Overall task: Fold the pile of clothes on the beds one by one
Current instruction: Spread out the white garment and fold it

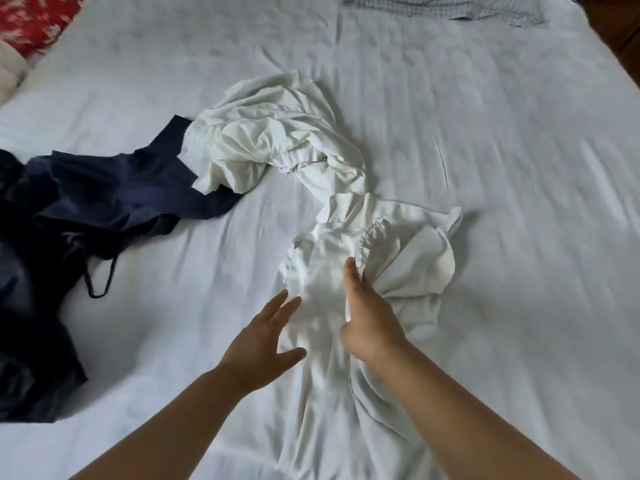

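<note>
Two bare forearms reach in from the bottom edge. The left hand (258, 344) has its fingers (277, 303) spread wide and straight, tips at the near edge of the white garment (277, 140). The right hand (367, 317) grips a gathered, elastic-looking hem of that same garment; its fingers are tucked under the cloth and hidden. One white garment trails crumpled from the hands up the middle of the bed (502, 168). One dark navy garment (104, 195) lies left, overlapped by the white one, cut off by the frame. Farther off, a checked cloth (450, 6) and a red patterned fabric (34, 19) are each cropped and blurred.
</note>
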The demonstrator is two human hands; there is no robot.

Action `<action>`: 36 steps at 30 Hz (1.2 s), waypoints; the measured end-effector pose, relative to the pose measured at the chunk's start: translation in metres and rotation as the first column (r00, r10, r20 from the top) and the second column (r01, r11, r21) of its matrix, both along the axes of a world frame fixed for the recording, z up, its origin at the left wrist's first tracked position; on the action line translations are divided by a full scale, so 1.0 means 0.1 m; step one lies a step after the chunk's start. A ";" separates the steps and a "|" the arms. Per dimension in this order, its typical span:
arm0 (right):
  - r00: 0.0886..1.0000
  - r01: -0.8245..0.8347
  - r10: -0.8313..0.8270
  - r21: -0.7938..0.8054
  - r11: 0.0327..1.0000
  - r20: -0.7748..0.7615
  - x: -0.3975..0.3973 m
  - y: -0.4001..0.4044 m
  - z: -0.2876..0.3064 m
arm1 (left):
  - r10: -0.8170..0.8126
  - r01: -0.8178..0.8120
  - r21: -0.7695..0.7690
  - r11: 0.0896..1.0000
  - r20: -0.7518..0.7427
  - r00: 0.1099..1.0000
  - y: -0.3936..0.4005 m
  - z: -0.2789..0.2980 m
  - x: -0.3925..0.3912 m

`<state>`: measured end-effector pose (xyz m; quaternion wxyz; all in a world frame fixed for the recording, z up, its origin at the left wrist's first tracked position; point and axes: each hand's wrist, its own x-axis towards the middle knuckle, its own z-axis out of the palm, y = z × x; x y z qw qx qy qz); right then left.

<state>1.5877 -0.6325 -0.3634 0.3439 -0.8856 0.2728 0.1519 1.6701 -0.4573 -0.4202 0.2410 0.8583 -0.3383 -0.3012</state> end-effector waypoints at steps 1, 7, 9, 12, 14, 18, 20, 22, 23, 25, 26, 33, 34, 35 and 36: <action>1.000 -0.026 0.026 0.024 0.999 0.001 0.13 0.16 0.00 | 0.015 -0.015 0.009 1.000 -0.007 1.000 0.11 -0.01 0.06; 0.979 -0.171 0.173 -0.032 0.985 0.110 0.43 0.74 -0.14 | 0.071 -0.072 0.048 0.996 0.012 0.997 0.60 -0.15 0.23; 0.975 -0.142 0.177 -0.231 0.963 0.138 0.31 0.61 -0.19 | 0.123 -0.123 0.007 0.992 0.026 0.992 0.61 -0.17 0.22; 0.999 -0.032 0.037 -0.300 0.953 0.011 0.05 0.36 -0.27 | 0.190 -0.184 -0.110 0.977 0.051 0.980 0.49 -0.17 0.14; 0.995 0.030 -0.047 -0.190 0.981 -0.087 -0.07 0.30 -0.30 | 0.172 -0.161 -0.181 0.970 0.045 0.984 0.34 -0.12 0.06; 0.954 0.263 -0.221 0.209 0.942 -0.204 -0.19 0.45 -0.36 | -0.105 0.121 -0.150 0.981 0.110 0.988 0.07 -0.13 -0.06; 0.917 0.388 -0.322 0.351 0.852 -0.233 -0.24 0.56 -0.38 | -0.244 0.247 -0.041 0.968 0.063 0.968 0.00 -0.14 -0.09; 0.923 0.383 -0.326 0.413 0.826 -0.204 -0.31 0.65 -0.37 | -0.339 0.339 0.004 0.941 0.017 0.941 -0.01 -0.12 -0.08; 0.936 0.351 -0.300 0.432 0.831 -0.184 -0.35 0.69 -0.34 | -0.361 0.361 0.007 0.933 -0.010 0.933 0.01 -0.09 -0.06; 0.962 0.274 -0.219 0.506 0.818 -0.166 -0.44 0.78 -0.29 | -0.411 0.410 0.039 0.911 -0.004 0.912 0.13 -0.02 -0.01; 0.966 0.259 -0.197 0.568 0.782 -0.169 -0.49 0.81 -0.26 | -0.446 0.443 0.090 0.892 0.020 0.895 0.23 0.02 0.02; 0.919 0.359 -0.390 0.544 0.759 -0.061 -0.69 0.91 -0.18 | -0.229 0.350 0.402 0.846 -0.318 0.920 1.04 0.24 0.29; 0.912 0.369 -0.408 0.529 0.764 -0.047 -0.70 0.90 -0.18 | -0.152 0.249 0.364 0.898 -0.275 0.949 1.06 0.24 0.29; 0.903 0.382 -0.429 0.518 0.765 -0.032 -0.69 0.88 -0.19 | -0.082 0.142 0.305 0.942 -0.200 0.976 1.04 0.22 0.28; 0.891 0.398 -0.453 0.512 0.761 -0.018 -0.68 0.86 -0.18 | -0.018 0.046 0.233 0.971 -0.122 0.992 1.00 0.19 0.24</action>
